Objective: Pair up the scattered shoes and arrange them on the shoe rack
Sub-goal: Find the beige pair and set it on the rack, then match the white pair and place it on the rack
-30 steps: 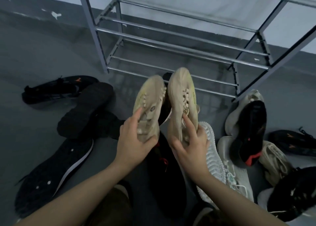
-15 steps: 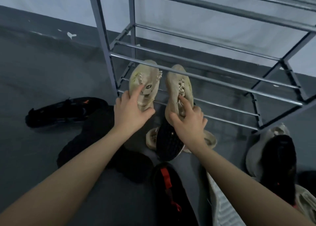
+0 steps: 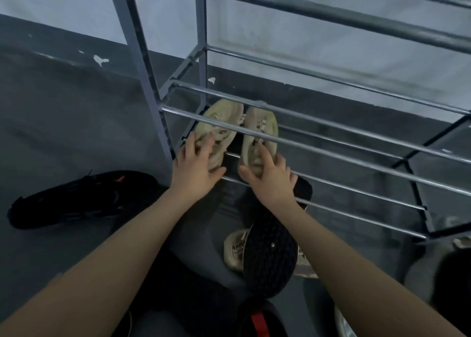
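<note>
Head | hands grip beige shoes | rack bottom tier

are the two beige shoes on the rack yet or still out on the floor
On the rack. Both beige shoes sit side by side on the lowest bars of the shoe rack, under the next tier's bars.

Dim, bluish, soft-focus light, faint glints on rack bars, wide-angle bending at edges.

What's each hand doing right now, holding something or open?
Left hand: holding the left beige lace-up sneaker.
Right hand: holding the right beige lace-up sneaker.
</note>
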`<act>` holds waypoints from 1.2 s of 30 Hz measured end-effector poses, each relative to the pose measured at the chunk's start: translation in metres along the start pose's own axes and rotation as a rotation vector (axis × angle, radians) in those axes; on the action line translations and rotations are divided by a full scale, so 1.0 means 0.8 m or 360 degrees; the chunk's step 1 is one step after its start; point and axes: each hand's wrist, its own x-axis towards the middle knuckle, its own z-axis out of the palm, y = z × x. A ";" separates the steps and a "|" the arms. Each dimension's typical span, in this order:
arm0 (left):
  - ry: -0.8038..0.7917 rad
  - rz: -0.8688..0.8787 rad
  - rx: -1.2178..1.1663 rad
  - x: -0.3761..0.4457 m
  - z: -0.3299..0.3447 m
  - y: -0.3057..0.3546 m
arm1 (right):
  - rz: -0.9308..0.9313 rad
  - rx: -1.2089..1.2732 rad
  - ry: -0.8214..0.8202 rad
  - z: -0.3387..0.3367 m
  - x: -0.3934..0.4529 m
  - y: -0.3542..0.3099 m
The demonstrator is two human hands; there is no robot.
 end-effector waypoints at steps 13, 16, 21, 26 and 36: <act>0.0251 0.0530 0.0253 -0.086 0.059 0.047 | 0.0031 -0.0192 0.0216 -0.010 -0.148 0.098; 0.0192 0.0754 0.0471 -0.069 0.068 0.059 | 0.0093 -0.0194 0.0016 0.009 -0.165 0.094; 0.0164 0.0777 0.0600 -0.036 0.075 0.072 | 0.0167 -0.0012 0.0010 0.029 -0.162 0.081; 0.0241 0.0799 0.0634 -0.026 0.079 0.069 | 0.0188 0.0458 0.0093 0.019 -0.155 0.091; 0.0471 0.0809 0.0823 -0.016 0.091 0.074 | 0.0261 0.0791 0.0190 -0.014 -0.172 0.112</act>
